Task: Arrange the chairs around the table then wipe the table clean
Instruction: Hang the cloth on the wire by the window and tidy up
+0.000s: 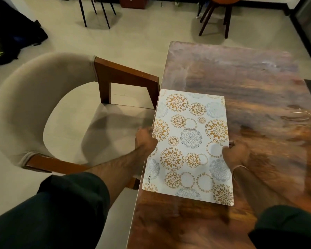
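**Placemat held by both long sides at the table's left edge**

I have the placemat [188, 146] by its two long sides. My left hand [144, 139] pinches the side that lies along the left edge of the table [250, 83], and my right hand [235, 153] curls onto the opposite side, over the wood. Each grip is clamped on the mat; neither is slack. I judge the two-sided hold is there to keep the thin sheet flat and level while it is shifted, since the wood beneath it cannot be wiped with the mat lying there. I cannot tell whether it is already lifted clear or only resting, though a shadow shows under its near end.

The mat's long axis runs away from me, nearly parallel with the table's left edge, with its short ends near and far. The word KUBER sits at the near left corner, reading along that long side.

The beige armchair [25, 105] stands just beside that edge with its seat opening toward the table, so my left arm crosses over it. A black-legged chair [97, 13] and a brown-legged chair [215, 17] stand well apart by the far wall, so to my eye the arranging is unfinished.
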